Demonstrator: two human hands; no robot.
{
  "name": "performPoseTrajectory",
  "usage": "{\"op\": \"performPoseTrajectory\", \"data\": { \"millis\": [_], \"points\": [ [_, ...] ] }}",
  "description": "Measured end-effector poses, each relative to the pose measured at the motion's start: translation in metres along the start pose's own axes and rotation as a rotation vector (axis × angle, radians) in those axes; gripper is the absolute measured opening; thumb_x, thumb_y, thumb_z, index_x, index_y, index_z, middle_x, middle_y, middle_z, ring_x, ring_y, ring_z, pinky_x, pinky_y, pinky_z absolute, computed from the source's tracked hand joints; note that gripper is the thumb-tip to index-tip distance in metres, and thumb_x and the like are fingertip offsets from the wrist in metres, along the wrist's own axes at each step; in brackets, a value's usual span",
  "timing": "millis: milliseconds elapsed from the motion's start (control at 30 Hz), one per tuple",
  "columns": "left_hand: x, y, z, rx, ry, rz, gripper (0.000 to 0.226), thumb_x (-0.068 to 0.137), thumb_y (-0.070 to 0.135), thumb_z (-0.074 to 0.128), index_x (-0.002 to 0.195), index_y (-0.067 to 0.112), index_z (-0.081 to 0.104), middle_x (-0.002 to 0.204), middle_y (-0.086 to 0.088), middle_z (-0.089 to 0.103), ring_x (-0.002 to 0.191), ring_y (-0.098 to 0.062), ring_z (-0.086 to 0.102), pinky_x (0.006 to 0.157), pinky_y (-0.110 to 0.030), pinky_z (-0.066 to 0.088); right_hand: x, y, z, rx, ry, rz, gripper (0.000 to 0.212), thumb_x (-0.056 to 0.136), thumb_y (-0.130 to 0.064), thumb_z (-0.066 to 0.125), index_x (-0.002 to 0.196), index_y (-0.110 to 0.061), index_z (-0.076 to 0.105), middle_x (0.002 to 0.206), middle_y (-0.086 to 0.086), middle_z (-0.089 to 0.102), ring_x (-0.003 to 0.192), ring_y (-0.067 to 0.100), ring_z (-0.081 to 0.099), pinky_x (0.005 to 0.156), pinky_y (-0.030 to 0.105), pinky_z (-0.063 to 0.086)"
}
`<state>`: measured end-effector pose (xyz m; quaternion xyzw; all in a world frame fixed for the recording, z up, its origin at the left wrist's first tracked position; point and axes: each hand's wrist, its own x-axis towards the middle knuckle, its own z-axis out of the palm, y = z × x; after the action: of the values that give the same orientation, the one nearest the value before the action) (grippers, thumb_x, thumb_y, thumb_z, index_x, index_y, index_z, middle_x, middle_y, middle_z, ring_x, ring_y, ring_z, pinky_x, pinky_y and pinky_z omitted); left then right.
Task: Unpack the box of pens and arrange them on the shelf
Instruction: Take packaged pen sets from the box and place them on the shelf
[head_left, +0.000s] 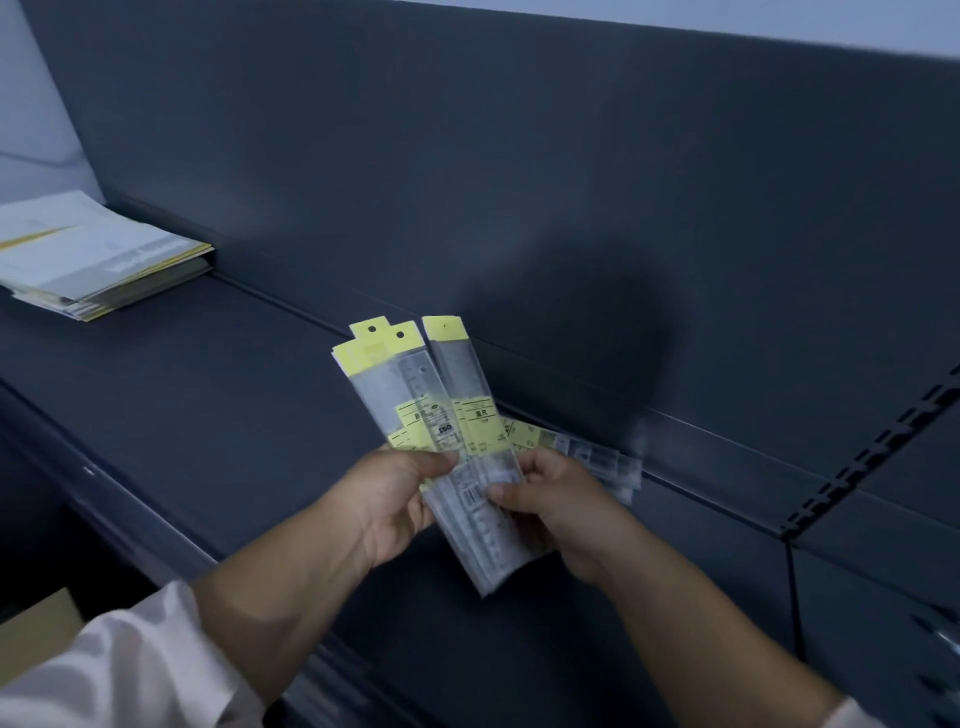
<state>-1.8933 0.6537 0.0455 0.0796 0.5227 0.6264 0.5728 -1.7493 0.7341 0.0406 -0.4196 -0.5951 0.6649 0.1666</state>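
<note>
Both my hands hold a fanned bundle of slim clear packets (415, 395) with yellow header cards and yellow labels; they look like packaged rulers. My left hand (400, 499) pinches the bundle from the left, thumb on top. My right hand (556, 504) grips the lower part of the rightmost packet (457, 364) with thumb and fingers. The bundle hovers just above the dark shelf (218, 395). More packets of the same kind (587, 457) lie flat on the shelf against the back panel, partly hidden behind my right hand.
A stack of white and yellow booklets (88, 254) lies on the shelf at the far left. The dark back panel (467, 156) rises behind. A slotted upright (862, 452) divides the shelving at the right. A cardboard corner (36, 634) shows at the lower left.
</note>
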Motion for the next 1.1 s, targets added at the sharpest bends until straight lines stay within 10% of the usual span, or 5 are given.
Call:
{"op": "performPoseTrajectory", "data": {
  "millis": [333,567,733,833,1100],
  "points": [
    [0.008,0.001,-0.008,0.027,0.164,0.031,0.028,0.086,-0.005,0.056,0.113,0.001,0.061,0.102,-0.017,0.070,0.092,-0.033,0.067,0.075,-0.044,0.055,0.013,0.003,-0.016,-0.099,0.024,0.025,0.015,0.096,-0.010,0.052,0.100,-0.018,0.064,0.098,0.006,0.072,0.086,0.019,0.067,0.071,0.033,0.054],
    [0.004,0.000,-0.012,-0.013,0.154,0.024,0.031,0.085,-0.005,0.058,0.116,0.000,0.059,0.104,-0.018,0.070,0.090,-0.032,0.067,0.068,-0.041,0.054,0.008,-0.007,-0.011,-0.958,0.287,-0.212,0.029,0.094,-0.031,0.054,0.122,-0.023,0.058,0.113,-0.005,0.062,0.104,0.016,0.056,0.090,0.033,0.048],
    [0.001,-0.002,-0.003,-0.044,0.070,-0.007,0.024,0.089,-0.003,0.055,0.112,-0.003,0.060,0.102,-0.021,0.070,0.077,-0.030,0.069,0.060,-0.039,0.060,0.000,-0.009,0.015,-0.503,0.011,-0.174,0.006,0.086,-0.030,0.068,0.087,-0.025,0.065,0.079,-0.011,0.065,0.071,0.002,0.061,0.065,0.024,0.051],
    [0.002,-0.001,-0.005,-0.058,0.057,-0.025,0.022,0.091,-0.004,0.046,0.109,0.002,0.058,0.103,-0.017,0.069,0.080,-0.027,0.067,0.066,-0.036,0.059,0.007,-0.005,0.013,-0.528,0.167,-0.212,0.018,0.083,-0.019,0.066,0.071,-0.021,0.053,0.068,-0.006,0.058,0.062,0.011,0.056,0.058,0.030,0.047],
    [0.004,-0.002,-0.017,-0.080,0.096,-0.039,0.015,0.094,-0.003,0.042,0.093,0.008,0.052,0.094,-0.010,0.070,0.081,-0.021,0.065,0.065,-0.034,0.056,0.010,0.013,-0.006,-1.153,0.313,-0.462,0.021,0.096,-0.030,0.048,0.110,-0.021,0.060,0.112,-0.003,0.059,0.105,0.018,0.048,0.085,0.031,0.043]
  ]
}}
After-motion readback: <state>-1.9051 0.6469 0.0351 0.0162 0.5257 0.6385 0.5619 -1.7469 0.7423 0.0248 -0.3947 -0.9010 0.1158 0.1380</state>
